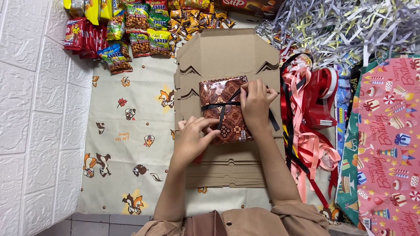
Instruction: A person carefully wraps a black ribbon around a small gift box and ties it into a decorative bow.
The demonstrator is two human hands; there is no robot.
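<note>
1. Nearest you, at the lower edge of the brown batik-wrapped parcel (pixel 225 109), your left hand (pixel 192 140) lies with its fingers together and extended, fingertips pressing the wrapping down.
2. Just beyond, your right hand (pixel 255 102) rests on the parcel's right side, fingertips pinching the black ribbon (pixel 221 106) near its crossing; keep that ribbon taut and centred while the left hand steadies the parcel.
3. Under both, a stack of flat cardboard box blanks (pixel 227 54) bears the parcel, on a cartoon-printed cloth (pixel 127 131).
4. To the right: red, pink and black ribbon lengths (pixel 306 131), then birthday gift wrap (pixel 389 144).
5. Farthest: snack packets (pixel 135 26) and shredded paper (pixel 350 24).
</note>
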